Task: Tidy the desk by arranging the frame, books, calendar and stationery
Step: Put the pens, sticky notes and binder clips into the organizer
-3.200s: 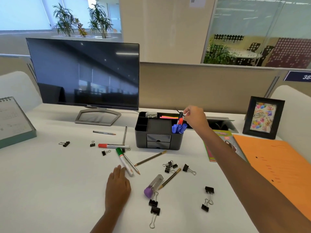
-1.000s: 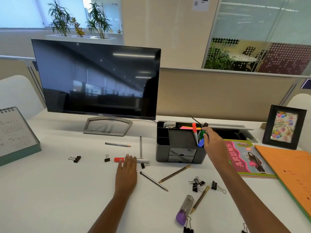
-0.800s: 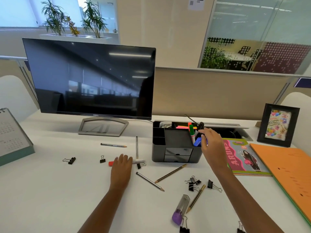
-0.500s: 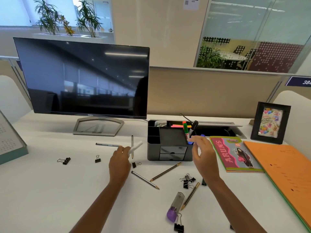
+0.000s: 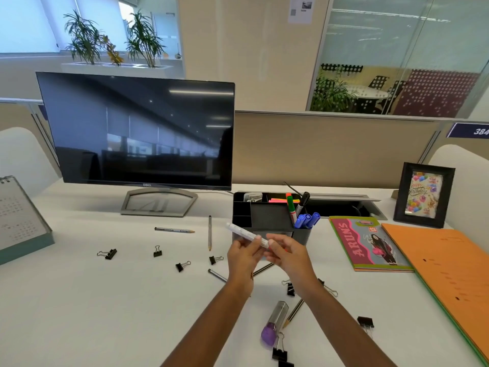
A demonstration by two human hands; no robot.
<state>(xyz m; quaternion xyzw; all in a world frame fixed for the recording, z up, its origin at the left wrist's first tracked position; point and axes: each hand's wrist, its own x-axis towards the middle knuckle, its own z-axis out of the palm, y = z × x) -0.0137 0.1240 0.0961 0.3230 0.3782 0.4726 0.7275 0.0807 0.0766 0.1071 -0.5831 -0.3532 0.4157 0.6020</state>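
Note:
My left hand (image 5: 242, 256) and my right hand (image 5: 287, 256) both grip a white marker (image 5: 244, 234) in front of the black desk organiser (image 5: 267, 217); its red end is hidden under my right fingers. Green, orange, black and blue markers stand in the organiser's right pocket. A black picture frame (image 5: 423, 194) stands at the back right. A pink and grey book (image 5: 366, 243) lies beside an orange folder (image 5: 447, 271). A desk calendar (image 5: 18, 218) stands at the left edge. Pencils (image 5: 174, 230), binder clips (image 5: 182, 266) and a purple-capped highlighter (image 5: 274, 323) lie scattered on the desk.
A dark monitor (image 5: 140, 131) on a grey stand occupies the back left. An open cable hatch (image 5: 344, 203) sits behind the organiser. A beige partition runs along the desk's far edge. White chair backs show at both sides.
My left hand lifted the white marker off the desk and carried it right. My right hand left the organiser's markers and came down to grip the marker's other end.

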